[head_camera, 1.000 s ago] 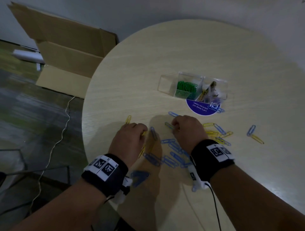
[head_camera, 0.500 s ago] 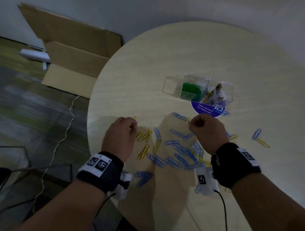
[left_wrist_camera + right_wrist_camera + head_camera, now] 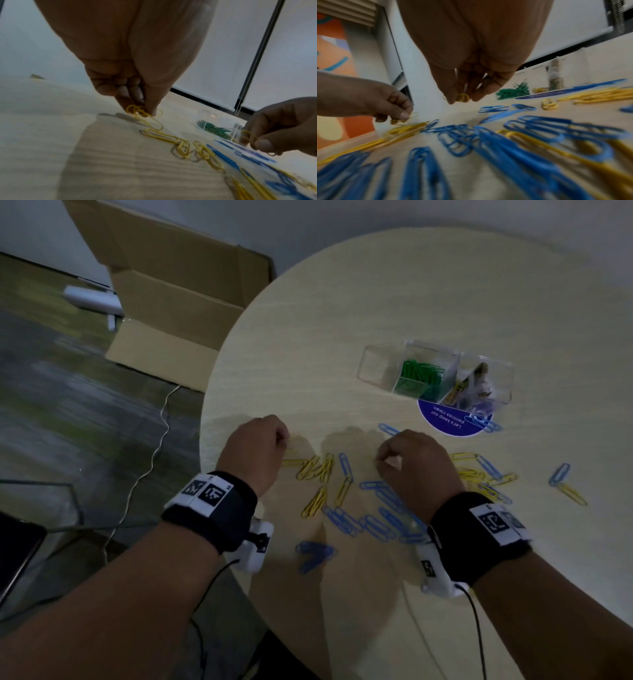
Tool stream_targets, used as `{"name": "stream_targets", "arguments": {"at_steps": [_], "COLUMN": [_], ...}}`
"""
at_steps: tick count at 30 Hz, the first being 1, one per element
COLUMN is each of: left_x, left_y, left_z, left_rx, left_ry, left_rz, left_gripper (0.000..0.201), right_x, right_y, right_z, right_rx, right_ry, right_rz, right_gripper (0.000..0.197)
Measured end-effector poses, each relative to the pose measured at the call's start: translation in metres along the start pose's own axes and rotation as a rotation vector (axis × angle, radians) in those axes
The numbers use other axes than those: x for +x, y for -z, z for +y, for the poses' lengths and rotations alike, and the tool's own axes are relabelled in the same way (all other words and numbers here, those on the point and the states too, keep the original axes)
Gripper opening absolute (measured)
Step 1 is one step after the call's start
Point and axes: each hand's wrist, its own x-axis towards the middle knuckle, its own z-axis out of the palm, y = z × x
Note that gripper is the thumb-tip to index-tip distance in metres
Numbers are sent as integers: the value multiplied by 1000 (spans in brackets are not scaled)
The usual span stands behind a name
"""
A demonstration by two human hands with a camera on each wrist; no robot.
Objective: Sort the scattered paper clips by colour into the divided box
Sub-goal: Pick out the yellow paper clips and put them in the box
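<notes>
Blue clips (image 3: pixel 383 515) and yellow clips (image 3: pixel 317 469) lie scattered on the round table (image 3: pixel 342 302). The clear divided box (image 3: pixel 436 374) stands beyond them; its middle compartment holds green clips (image 3: pixel 419 374), the right one yellow clips (image 3: pixel 455 392), the left one looks empty. My left hand (image 3: pixel 260 446) pinches yellow clips (image 3: pixel 137 109) against the table at the left of the scatter. My right hand (image 3: pixel 407 463) hovers over the blue clips, fingers curled round yellow clips (image 3: pixel 462 97).
A blue round sticker (image 3: pixel 452 422) lies under the box's front right corner. More yellow and blue clips (image 3: pixel 479 474) lie to the right of my right hand. An open cardboard box (image 3: pixel 171 296) and a cable (image 3: pixel 150 453) are on the floor to the left.
The left hand has shifted left and away from me, uncovering a yellow cluster. The right hand lifted off the blue clips, moved right, then came back slightly left.
</notes>
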Motion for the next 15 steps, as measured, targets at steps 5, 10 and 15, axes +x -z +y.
{"name": "stream_targets", "arguments": {"at_steps": [5,10,15], "left_x": [-20,-19,-22], "left_y": [0,-6,-10], "left_z": [-4,-15,-22], "left_rx": [-400,-140,90], "left_ry": [142,-25,-209], "left_rz": [93,74,-3], "left_gripper": [12,23,32], "right_x": [2,6,0], "right_y": [-21,-14,-2], "right_z": [-15,4,-2], "right_rx": [-42,-124,-61], "right_ry": [196,22,136], "right_rz": [-251,-102,3], "right_gripper": [4,13,7]}}
